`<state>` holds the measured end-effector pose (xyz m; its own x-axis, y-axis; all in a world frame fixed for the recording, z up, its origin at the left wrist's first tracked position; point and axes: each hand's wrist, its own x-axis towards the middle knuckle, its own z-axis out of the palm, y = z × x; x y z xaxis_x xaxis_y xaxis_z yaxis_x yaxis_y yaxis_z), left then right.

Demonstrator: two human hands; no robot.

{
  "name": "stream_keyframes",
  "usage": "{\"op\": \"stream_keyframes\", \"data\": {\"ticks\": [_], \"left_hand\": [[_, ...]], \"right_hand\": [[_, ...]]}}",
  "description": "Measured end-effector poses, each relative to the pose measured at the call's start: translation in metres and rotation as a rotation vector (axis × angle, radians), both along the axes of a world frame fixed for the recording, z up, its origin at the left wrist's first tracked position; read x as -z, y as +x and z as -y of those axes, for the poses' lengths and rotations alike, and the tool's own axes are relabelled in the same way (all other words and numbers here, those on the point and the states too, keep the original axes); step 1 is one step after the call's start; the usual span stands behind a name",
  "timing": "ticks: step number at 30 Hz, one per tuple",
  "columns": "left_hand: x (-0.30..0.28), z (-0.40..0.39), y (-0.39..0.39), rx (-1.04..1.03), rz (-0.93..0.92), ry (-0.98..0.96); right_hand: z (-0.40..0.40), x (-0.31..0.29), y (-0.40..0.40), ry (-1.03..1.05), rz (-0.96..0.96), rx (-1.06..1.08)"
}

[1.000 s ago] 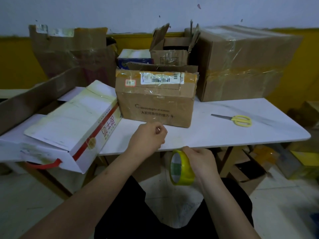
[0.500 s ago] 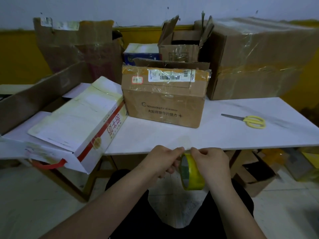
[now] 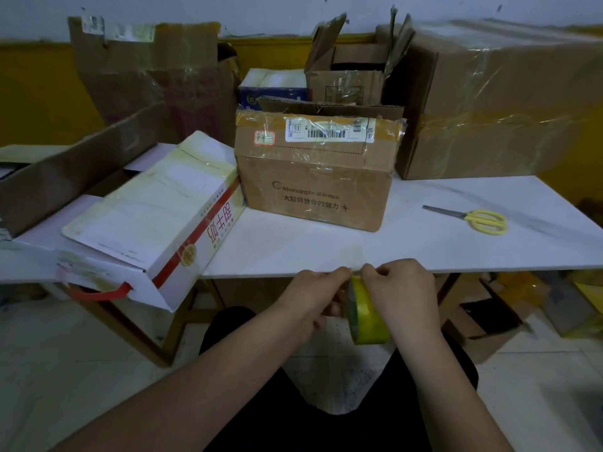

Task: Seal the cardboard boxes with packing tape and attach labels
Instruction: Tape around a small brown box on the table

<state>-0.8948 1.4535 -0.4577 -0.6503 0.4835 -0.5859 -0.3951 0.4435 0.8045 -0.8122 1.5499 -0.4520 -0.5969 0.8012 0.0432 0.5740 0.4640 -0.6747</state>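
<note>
Head view: both hands meet just below the near edge of the white table [image 3: 456, 252], over the person's lap. The right hand [image 3: 403, 288] grips the yellow tape roll [image 3: 367, 318], fingers curled over its top. The left hand [image 3: 313, 298] pinches at the roll's upper rim, fingertips touching those of the right. A labelled cardboard box [image 3: 313, 184] stands mid-table, its top flap raised. A white carton [image 3: 156, 220] overhangs the near left edge. Yellow-handled scissors [image 3: 476, 218] lie near the right edge. A large taped box [image 3: 496, 102] fills the far right corner.
</note>
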Motion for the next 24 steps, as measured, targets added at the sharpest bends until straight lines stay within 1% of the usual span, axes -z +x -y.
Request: {"op": "stream_keyframes", "data": {"ticks": [4, 6, 7, 9, 11, 13, 15, 19, 21, 24], "left_hand": [[0.0, -0.009, -0.003, -0.084, 0.19, 0.067], [-0.002, -0.012, -0.002, -0.126, 0.219, 0.128], [-0.006, -0.012, -0.001, -0.134, 0.203, 0.156], [-0.02, -0.01, 0.005, -0.131, 0.085, 0.157], [-0.035, -0.007, 0.013, -0.116, -0.097, 0.165], [-0.041, -0.006, 0.017, -0.108, -0.265, 0.265], [-0.049, -0.006, 0.018, -0.076, -0.391, 0.359], [-0.073, -0.008, 0.004, 0.028, -0.603, 0.47], [-0.089, -0.01, -0.005, 0.108, -0.668, 0.535], [-0.115, -0.017, -0.019, 0.211, -0.762, 0.625]], "right_hand": [[0.003, -0.01, 0.007, 0.057, -0.103, -0.05], [0.003, -0.013, 0.011, 0.095, -0.133, -0.051], [0.002, -0.014, 0.015, 0.093, -0.154, -0.045], [-0.002, -0.014, 0.022, 0.078, -0.197, -0.041], [-0.004, -0.015, 0.028, 0.056, -0.246, -0.035], [-0.002, -0.018, 0.034, 0.032, -0.297, -0.028], [0.0, -0.023, 0.037, 0.019, -0.351, -0.03], [-0.007, -0.043, 0.04, 0.007, -0.436, -0.132], [-0.016, -0.058, 0.037, -0.043, -0.45, -0.22], [-0.034, -0.082, 0.023, -0.003, -0.484, -0.335]]}}
